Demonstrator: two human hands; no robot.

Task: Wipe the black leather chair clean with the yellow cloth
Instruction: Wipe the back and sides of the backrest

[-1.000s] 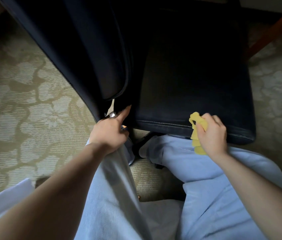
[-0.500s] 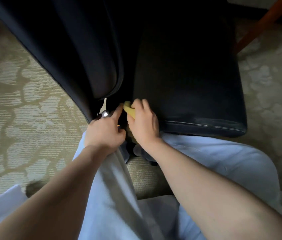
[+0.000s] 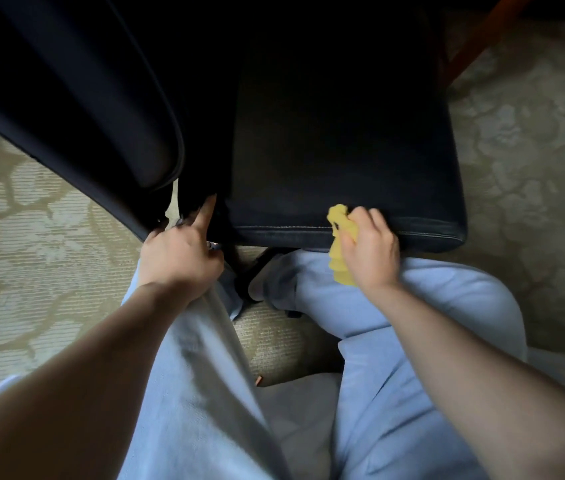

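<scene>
Step in hand, as judged: wiping the seat's near edge
- Black leather chair (image 3: 343,150): standing on patterned carpet (image 3: 31,237), backrest (image 3: 83,98) at left
- Yellow cloth (image 3: 338,233): bunching against the stitched near edge, right of middle, tail hanging below
- Right hand (image 3: 369,251): grip pinching the cloth, pressing it to the leather
- Left hand (image 3: 180,254): resting at the backrest's lower corner, forefinger reaching into the gap; whether its grip is clasping anything, cannot tell
- Next move: probably calling for an even sideways stroke along the seam

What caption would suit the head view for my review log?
Right hand holds yellow cloth against seat edge of black leather chair; left hand grips its backrest.
</scene>
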